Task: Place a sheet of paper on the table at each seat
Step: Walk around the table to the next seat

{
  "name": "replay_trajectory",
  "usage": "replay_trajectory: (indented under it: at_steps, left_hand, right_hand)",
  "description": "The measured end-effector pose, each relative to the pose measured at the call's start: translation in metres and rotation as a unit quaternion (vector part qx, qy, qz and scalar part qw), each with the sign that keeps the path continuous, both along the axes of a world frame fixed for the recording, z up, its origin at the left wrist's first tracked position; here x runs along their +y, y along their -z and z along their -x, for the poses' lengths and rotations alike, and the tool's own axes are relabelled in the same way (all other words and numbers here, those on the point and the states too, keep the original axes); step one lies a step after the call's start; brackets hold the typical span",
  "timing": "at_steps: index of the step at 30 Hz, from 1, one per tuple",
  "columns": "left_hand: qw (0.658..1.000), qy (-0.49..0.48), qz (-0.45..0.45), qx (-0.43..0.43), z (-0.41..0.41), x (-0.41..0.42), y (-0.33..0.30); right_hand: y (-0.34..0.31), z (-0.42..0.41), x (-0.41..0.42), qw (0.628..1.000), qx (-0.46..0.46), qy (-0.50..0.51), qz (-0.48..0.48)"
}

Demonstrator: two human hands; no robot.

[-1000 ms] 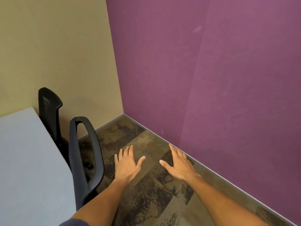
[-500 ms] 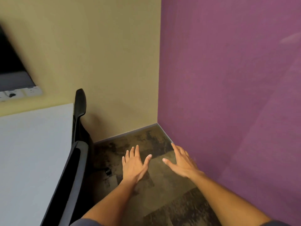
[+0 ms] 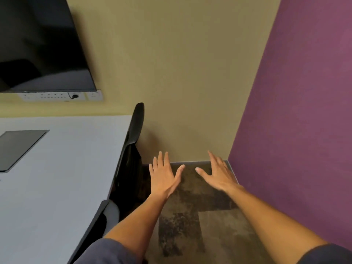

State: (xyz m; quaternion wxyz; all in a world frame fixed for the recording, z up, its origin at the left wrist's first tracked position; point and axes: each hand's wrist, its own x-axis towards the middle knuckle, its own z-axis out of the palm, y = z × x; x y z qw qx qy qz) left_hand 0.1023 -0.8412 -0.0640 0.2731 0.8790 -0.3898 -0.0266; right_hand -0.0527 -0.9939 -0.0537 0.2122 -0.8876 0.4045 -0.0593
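My left hand (image 3: 164, 176) and my right hand (image 3: 219, 173) are stretched out palm down over the carpet, fingers spread, holding nothing. To their left lies the light grey table (image 3: 62, 168). Two black chairs are pushed against its right edge: a far chair (image 3: 136, 130) and a near chair (image 3: 95, 223) by my left forearm. No sheet of paper is in view.
A dark flat panel (image 3: 17, 147) sits in the table top at the left. A black screen (image 3: 38, 44) hangs on the beige wall above a white socket strip (image 3: 61, 96). A purple wall (image 3: 304, 111) closes the right side. Mottled brown carpet (image 3: 200, 216) lies between chairs and wall.
My view has swung left: the screen, socket strip and more of the table have come into sight, and the purple wall has slid right. Both hands stay open and empty.
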Motion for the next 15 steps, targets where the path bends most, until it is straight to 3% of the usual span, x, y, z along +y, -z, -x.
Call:
replay_trajectory:
  at_steps: [8, 15]
  left_hand:
    - [0.99, -0.133, 0.043, -0.028, -0.139, 0.004, -0.018]
    - [0.959, -0.282, 0.034, 0.016, -0.226, 0.046, -0.002]
  right_hand:
    - [-0.031, -0.186, -0.042, 0.99, -0.043, -0.134, 0.031]
    - [-0.033, -0.329, -0.003, 0.936, -0.099, -0.335, 0.038]
